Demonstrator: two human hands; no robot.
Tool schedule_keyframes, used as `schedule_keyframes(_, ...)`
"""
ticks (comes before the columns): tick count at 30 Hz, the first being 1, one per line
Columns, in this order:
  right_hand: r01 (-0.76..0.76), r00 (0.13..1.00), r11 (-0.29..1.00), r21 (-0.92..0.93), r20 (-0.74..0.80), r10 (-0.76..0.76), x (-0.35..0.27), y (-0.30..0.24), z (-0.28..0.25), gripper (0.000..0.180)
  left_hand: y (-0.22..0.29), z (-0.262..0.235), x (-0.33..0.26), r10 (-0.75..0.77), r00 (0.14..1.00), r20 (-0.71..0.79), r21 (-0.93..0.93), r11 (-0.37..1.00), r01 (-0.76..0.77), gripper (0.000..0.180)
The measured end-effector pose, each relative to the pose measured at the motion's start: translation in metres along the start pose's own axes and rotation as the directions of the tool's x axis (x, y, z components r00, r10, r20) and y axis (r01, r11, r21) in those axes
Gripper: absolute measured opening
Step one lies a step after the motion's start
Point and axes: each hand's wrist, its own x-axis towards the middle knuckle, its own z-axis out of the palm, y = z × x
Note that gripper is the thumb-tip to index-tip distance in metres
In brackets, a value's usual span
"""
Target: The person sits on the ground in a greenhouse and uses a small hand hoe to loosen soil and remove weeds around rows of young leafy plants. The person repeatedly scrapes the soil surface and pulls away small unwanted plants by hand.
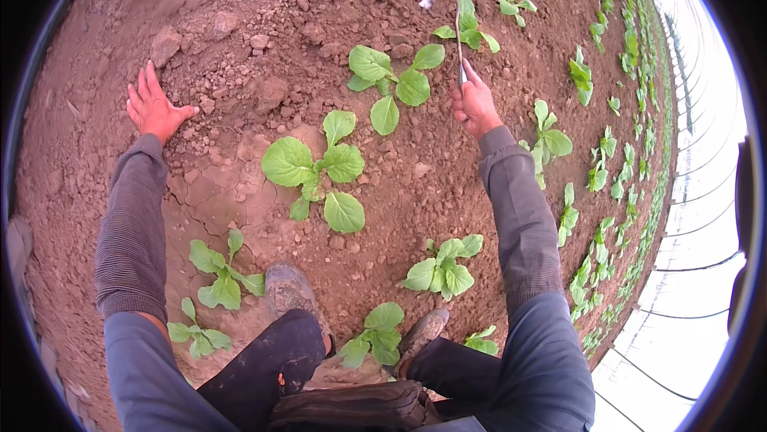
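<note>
A: What is the right hand (474, 105) doing?

B: It is clamped around the handle of a thin metal tool (459, 47), whose blade points away from the person, up toward a small seedling (467, 27) in the bare brown soil (240, 25). The tool sits just right of the broad-leaved seedling (389, 81) at the top of the bed.

A: And the left hand (152, 106)?

B: Open, fingers spread, pressed flat on the crumbly soil well to the left of that same seedling. It holds nothing.

A: Which step does this look like?

B: Judging by the pose, weeding or loosening earth around the young plants, with the left hand bracing the crouch. The next stroke would call for keeping the blade clear of the leaves and stems.

A: Any containers?

B: None in view. Nearer the person than that seedling stands a larger plant (319, 172), then more seedlings beside two muddy shoes (292, 292). Further rows of plants (607, 160) run to its right, toward the pale plastic wall (695, 216) of a growing tunnel.
</note>
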Motion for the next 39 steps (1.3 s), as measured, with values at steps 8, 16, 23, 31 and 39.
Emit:
schedule_keyframes(8, 0.021, 1.0, 0.999, -0.028, 0.02, -0.021, -0.018, 0.008, -0.006, 0.072, 0.009, -0.003, -0.001, 0.004, 1.0, 0.004, -0.005, 1.0, -0.004, 0.14)
schedule_keyframes(16, -0.064, 0.998, 0.997, -0.052, -0.018, 0.064, -0.053, 0.022, -0.053, 0.073, 0.01, -0.009, 0.0, 0.001, 1.0, 0.009, 0.005, 1.0, -0.001, 0.139)
schedule_keyframes(23, -0.065, 0.998, 0.998, 0.02, 0.016, 0.065, -0.045, 0.024, -0.05, 0.067, 0.003, -0.002, 0.0, 0.002, 1.0, -0.004, -0.007, 1.0, -0.002, 0.139)
schedule_keyframes(31, 0.0, 0.994, 0.999, -0.045, 0.109, 0.005, -0.05, 0.013, -0.015, 0.069, 0.004, -0.004, -0.001, -0.004, 1.0, 0.001, 0.023, 1.0, 0.004, 0.14)
schedule_keyframes(39, 0.415, 0.857, 0.555, -0.721, 0.104, -0.505, -0.08, 0.084, -0.052, 0.058, 0.008, -0.01, -0.003, 0.014, 1.0, -0.004, -0.027, 1.0, -0.014, 0.138)
